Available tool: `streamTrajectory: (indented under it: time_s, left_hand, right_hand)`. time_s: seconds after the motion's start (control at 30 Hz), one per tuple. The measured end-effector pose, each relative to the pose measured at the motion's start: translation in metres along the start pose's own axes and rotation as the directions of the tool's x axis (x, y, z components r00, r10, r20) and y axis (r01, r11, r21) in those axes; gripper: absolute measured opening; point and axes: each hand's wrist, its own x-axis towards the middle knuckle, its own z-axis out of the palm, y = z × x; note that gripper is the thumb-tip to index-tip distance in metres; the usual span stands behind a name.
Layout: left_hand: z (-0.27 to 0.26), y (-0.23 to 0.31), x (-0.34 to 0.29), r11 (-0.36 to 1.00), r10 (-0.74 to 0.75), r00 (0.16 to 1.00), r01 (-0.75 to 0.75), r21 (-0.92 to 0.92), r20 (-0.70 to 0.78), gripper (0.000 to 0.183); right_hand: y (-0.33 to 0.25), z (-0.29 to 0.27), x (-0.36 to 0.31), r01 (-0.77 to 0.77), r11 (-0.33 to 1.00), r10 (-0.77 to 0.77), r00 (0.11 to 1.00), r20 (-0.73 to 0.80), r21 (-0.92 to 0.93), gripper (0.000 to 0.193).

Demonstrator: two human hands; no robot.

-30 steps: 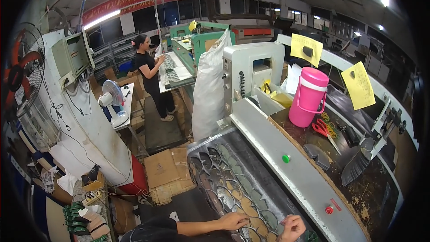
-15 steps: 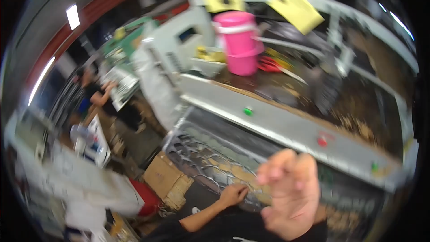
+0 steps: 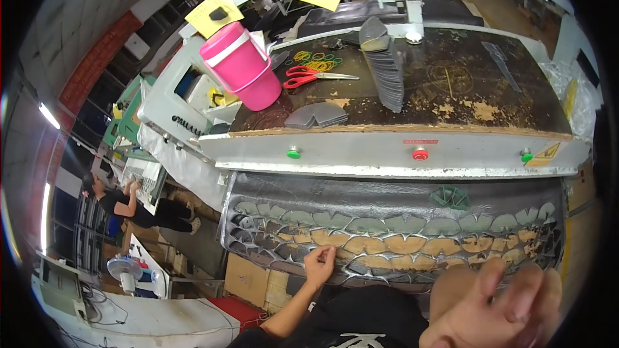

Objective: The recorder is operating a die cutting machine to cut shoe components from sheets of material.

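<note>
Beneath the machine's front, a glossy dark sheet (image 3: 361, 187) is cut through with rows of rounded openings. Thin strips remain between them, and tan and greyish green show through. My left hand (image 3: 320, 267) is closed in a pinch at the sheet's near part; what lies between its fingertips is too small to make out. Close to the camera at lower right, my right hand (image 3: 500, 309) has loosely bent fingers held apart, with nothing seen in it. A green cutting die with an open frame (image 3: 450, 197) rests on the sheet's far part, right of middle.
On the worn machine table (image 3: 419, 106) stand a pink jug (image 3: 242, 67) and a stack of grey cut pieces (image 3: 385, 74). Red-handled scissors (image 3: 316, 77), rubber bands (image 3: 316, 61) and loose grey pieces (image 3: 316, 116) lie nearby. A person (image 3: 126, 203) works at far left.
The view has swung, shifting the machine and jug left in the picture. My right hand has moved toward the lower right. My left hand stays closed by the sheet.
</note>
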Motion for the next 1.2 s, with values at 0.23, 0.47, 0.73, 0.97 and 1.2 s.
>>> streamTrajectory:
  time_s: [0.23,0.47,0.73,0.97,1.2]
  left_hand:
    - [-0.021,0.083,0.100,0.938,0.346,0.925,-0.346,0.028,-0.157,0.008]
    - [0.020,0.202,0.134,0.810,0.579,0.815,-0.572,-0.128,0.021,0.008]
    - [0.101,0.310,0.154,0.387,0.816,0.359,-0.921,0.033,0.453,0.052]
    - [0.172,0.279,0.136,0.319,0.876,0.334,-0.942,0.101,0.348,0.062]
    - [0.279,0.156,0.088,0.395,0.561,0.306,-0.915,0.076,0.769,0.084]
  right_hand:
    - [-0.054,0.000,-0.070,-0.542,0.498,0.174,0.828,-0.534,-0.677,0.043]
    - [0.158,-0.133,-0.180,-0.327,0.704,-0.004,0.886,-0.464,-0.631,0.041]
    - [0.159,-0.160,-0.298,-0.514,0.350,0.509,0.807,-0.301,-0.783,0.018]
    - [0.152,-0.174,-0.309,-0.687,0.274,0.575,0.678,-0.457,-0.674,0.022]
    - [0.161,-0.168,-0.302,-0.660,0.180,0.679,0.620,-0.393,-0.730,0.022]
